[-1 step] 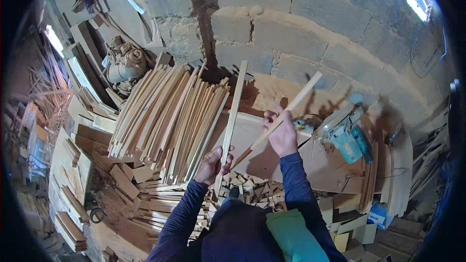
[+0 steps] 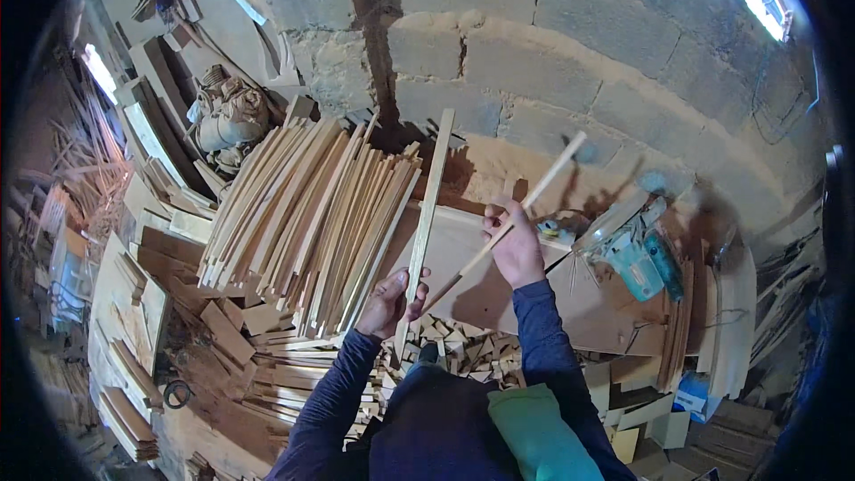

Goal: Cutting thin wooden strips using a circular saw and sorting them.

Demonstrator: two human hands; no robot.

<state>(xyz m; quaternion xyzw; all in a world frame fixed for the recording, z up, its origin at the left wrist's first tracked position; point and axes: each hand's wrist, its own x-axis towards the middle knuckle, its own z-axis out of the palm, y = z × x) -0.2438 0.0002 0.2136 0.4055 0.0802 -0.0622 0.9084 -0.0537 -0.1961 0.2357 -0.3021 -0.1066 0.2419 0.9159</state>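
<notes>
Turned about its own length since the earlier frame, the right strip (image 2: 557, 165) is now shown as a thinner line, its slant hardly altered. Both strips are held up above the board (image 2: 579, 312); the left strip (image 2: 436, 174) is raised just right of the stack (image 2: 312, 214).

Among larger things, the wall (image 2: 499, 44) could be struck by either far end if the arms were pushed forward. The stack is loosely laid with uneven ends, so its nearest pieces could be dislodged if the left strip were swung toward it. On the other side, the power tool (image 2: 637, 267) might be bumped if the right forearm were moved outward; whether it is plugged in cannot be told. Should a strip be dropped, it could be lost among the loose offcuts (image 2: 454, 338) below.

By the right hand (image 2: 518, 249), the right strip is pinched between thumb and fingers, with the palm largely opened; with so little contact, a roll or slip is judged likeliest there. By the left hand (image 2: 387, 303), the left strip is gripped near its lower end, so it could be tipped by its long free length. Splinters might be caught from rough edges.

Lastly, more of the right palm has been uncovered, while the left hand's hold appears unchanged.
</notes>
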